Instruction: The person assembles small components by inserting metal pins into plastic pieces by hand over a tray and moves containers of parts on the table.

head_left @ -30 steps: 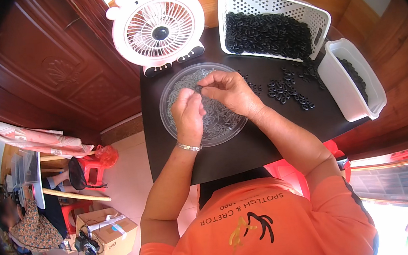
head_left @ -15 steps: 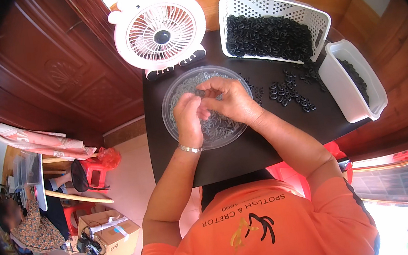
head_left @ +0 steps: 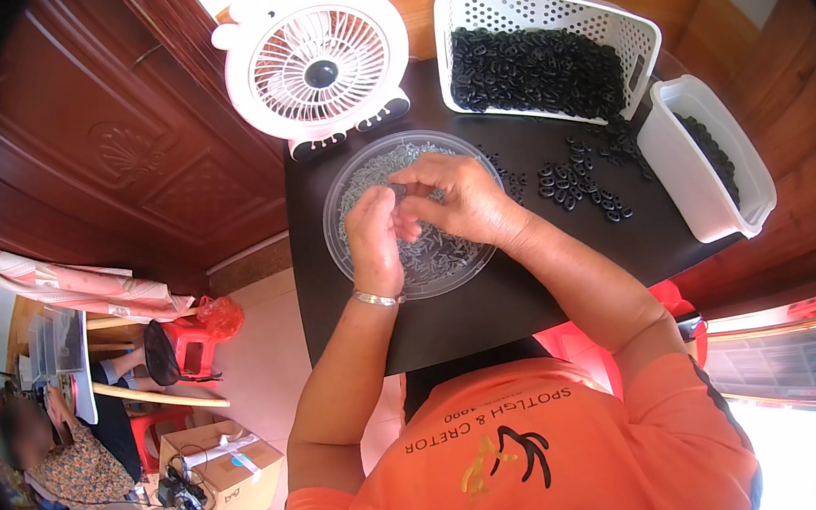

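Note:
Both hands meet over a clear round plastic dish (head_left: 344, 177) full of small grey metal pieces (head_left: 438, 252) on a black table (head_left: 533, 291). My left hand (head_left: 376, 238), with a thin bracelet at the wrist, pinches a small dark part (head_left: 401, 191) at its fingertips. My right hand (head_left: 457, 199) closes its fingers on the same small part from the other side. Loose black rings (head_left: 576, 185) lie scattered on the table right of the dish.
A white desk fan (head_left: 317, 59) stands behind the dish. A white perforated basket (head_left: 542, 13) heaped with black rings sits at the back right, a white tub (head_left: 699, 161) with a few rings to its right. Wooden doors, stools, a cardboard box and another person are at left.
The hands have shifted slightly within the dish and stay pressed together on the small part. Nothing else has moved.

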The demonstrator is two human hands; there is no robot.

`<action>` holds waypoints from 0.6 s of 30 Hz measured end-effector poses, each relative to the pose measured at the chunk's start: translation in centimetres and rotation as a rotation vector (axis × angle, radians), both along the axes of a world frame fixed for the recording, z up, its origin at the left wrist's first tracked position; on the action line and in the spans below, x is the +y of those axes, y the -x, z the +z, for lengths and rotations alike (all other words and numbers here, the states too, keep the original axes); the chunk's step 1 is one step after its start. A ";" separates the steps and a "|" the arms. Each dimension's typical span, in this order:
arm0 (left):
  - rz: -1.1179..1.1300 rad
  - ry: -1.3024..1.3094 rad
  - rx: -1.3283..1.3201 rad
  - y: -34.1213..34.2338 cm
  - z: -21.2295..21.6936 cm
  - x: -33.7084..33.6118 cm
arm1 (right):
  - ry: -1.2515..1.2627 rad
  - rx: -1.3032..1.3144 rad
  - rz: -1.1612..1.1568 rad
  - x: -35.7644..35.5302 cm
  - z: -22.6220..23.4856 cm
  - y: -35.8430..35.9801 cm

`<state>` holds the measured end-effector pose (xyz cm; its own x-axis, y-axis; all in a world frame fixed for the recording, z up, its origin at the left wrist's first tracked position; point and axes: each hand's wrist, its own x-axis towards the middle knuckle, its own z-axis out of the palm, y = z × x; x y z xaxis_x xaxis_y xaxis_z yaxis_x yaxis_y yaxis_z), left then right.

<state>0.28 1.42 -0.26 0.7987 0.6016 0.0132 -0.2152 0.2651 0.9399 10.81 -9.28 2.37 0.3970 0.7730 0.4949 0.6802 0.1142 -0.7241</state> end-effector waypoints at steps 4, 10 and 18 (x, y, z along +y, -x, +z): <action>0.022 0.019 0.013 -0.1 -0.4 0.0 | -0.048 -0.105 -0.023 0.2 -0.2 0.3; -0.016 0.078 -0.048 0.2 -0.2 -0.2 | -0.077 -0.203 -0.063 0.2 -0.3 0.3; -0.045 -0.002 -0.126 0.6 0.6 -0.1 | -0.131 -0.205 0.022 0.0 0.2 0.3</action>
